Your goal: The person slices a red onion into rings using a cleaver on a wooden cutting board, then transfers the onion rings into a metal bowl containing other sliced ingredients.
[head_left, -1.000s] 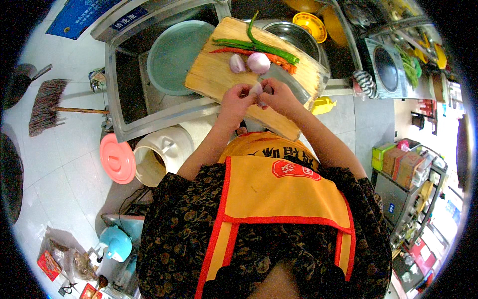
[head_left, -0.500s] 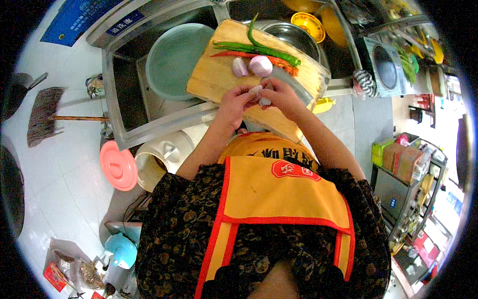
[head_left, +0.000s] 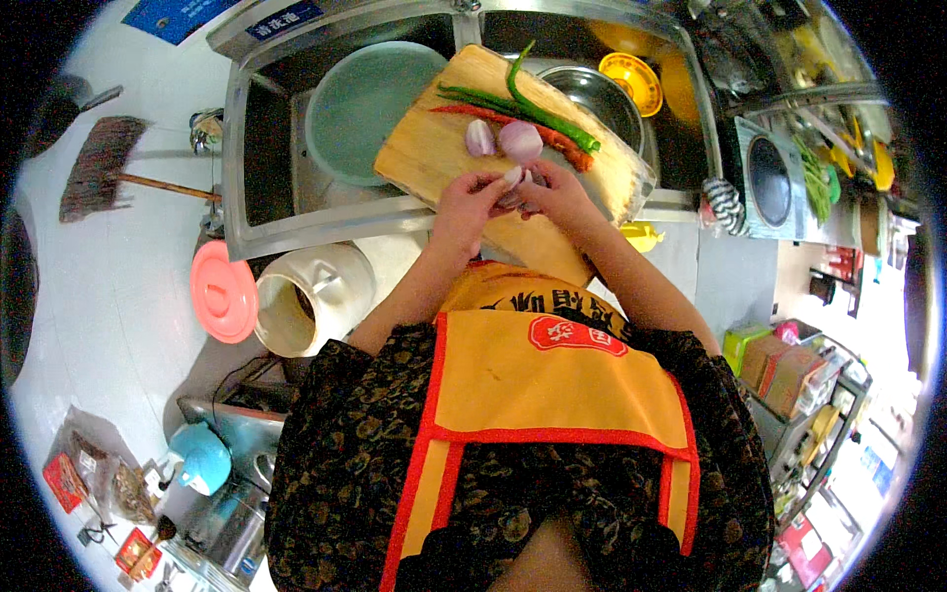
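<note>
White floor tiles (head_left: 118,286) surround a steel double sink (head_left: 266,212) holding a green basin (head_left: 365,99). Across the sink lies a wooden cutting board (head_left: 434,148) with long green chillies (head_left: 538,104), a red chilli (head_left: 552,138) and two peeled shallots (head_left: 503,140). Over the board's near edge, the left hand (head_left: 469,202) and right hand (head_left: 557,195) meet, fingertips pinched together on a small shallot (head_left: 514,179).
</note>
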Motion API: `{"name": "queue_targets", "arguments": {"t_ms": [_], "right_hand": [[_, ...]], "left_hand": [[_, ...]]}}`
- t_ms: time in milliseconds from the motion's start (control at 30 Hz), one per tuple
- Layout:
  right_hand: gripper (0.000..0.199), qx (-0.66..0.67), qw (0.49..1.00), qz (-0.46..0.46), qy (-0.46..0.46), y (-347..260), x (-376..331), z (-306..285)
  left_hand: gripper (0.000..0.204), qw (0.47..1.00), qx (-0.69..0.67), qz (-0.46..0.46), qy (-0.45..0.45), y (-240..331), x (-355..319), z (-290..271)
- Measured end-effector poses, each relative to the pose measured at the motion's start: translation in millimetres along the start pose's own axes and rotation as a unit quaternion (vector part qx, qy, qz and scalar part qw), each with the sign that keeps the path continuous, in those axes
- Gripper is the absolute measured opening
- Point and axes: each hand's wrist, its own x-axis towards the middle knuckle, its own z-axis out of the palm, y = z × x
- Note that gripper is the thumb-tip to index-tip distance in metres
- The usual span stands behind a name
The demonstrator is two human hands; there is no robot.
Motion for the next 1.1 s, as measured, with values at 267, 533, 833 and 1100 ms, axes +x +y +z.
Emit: {"name": "queue_targets", "arguments": {"t_ms": [267,533,833,1100], "right_hand": [[0.025,-0.070,0.997,-0.011,-0.037,20.3,-1.0,-12.2],[0.029,-0.055,0.991,0.062,-0.108,41.9,-12.3,-31.9],[0.024,0.103,0.985,0.108,-0.090,54.8,-10.7,-49.8],[0.018,0.303,0.936,0.130,-0.125,37.9,-3.8,-77.4]], "left_hand": [[0.017,0.996,0.042,0.045,0.060,-30.8,-9.4,14.6],[0.017,0.958,0.207,0.074,0.181,-44.8,-30.8,39.7],[0.021,0.892,0.368,0.180,0.193,-50.5,-33.8,55.8],[0.031,0.684,0.658,0.264,0.171,-60.3,1.7,26.5]]}}
